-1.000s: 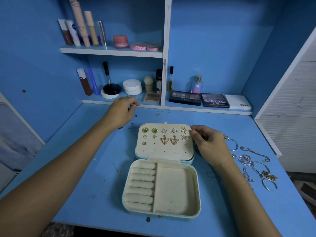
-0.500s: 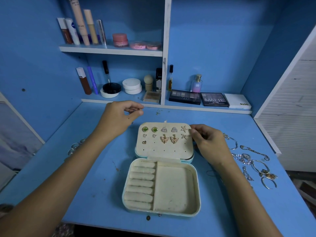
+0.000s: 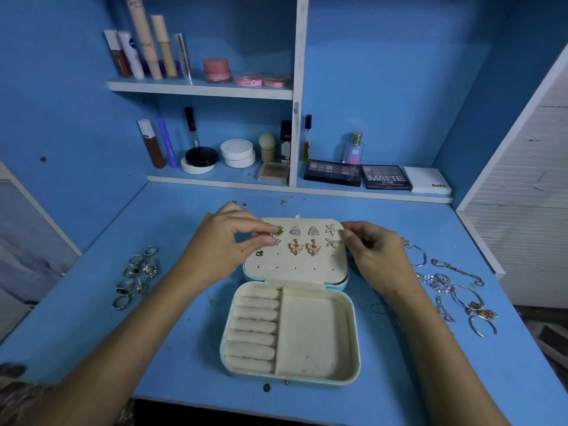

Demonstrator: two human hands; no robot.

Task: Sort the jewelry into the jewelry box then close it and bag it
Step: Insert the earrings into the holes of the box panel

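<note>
A cream jewelry box (image 3: 350,333) lies open on the blue desk, its lid (image 3: 295,265) propped back and studded with several earrings (image 3: 296,247). My left hand (image 3: 227,241) is over the lid's left side, thumb and fingers pinching a small earring next to the green stud (image 3: 279,231). My right hand (image 3: 368,250) grips the lid's right edge by the starfish earrings (image 3: 332,229). The box's ring rolls (image 3: 252,330) and its side compartment hold nothing. Several rings (image 3: 138,275) lie at the left, and bracelets and chains (image 3: 455,290) at the right.
Shelves at the back carry cosmetics: tubes (image 3: 147,47), pink jars (image 3: 216,70), compacts (image 3: 236,152), a perfume bottle (image 3: 355,149) and eyeshadow palettes (image 3: 385,177). A white slatted panel (image 3: 528,186) stands at the right. The desk's front edge runs just below the box.
My left hand came from behind the box onto the lid's left side with a small earring. The view tilted down, bringing the rings at the left into sight. My right hand stayed at the lid.
</note>
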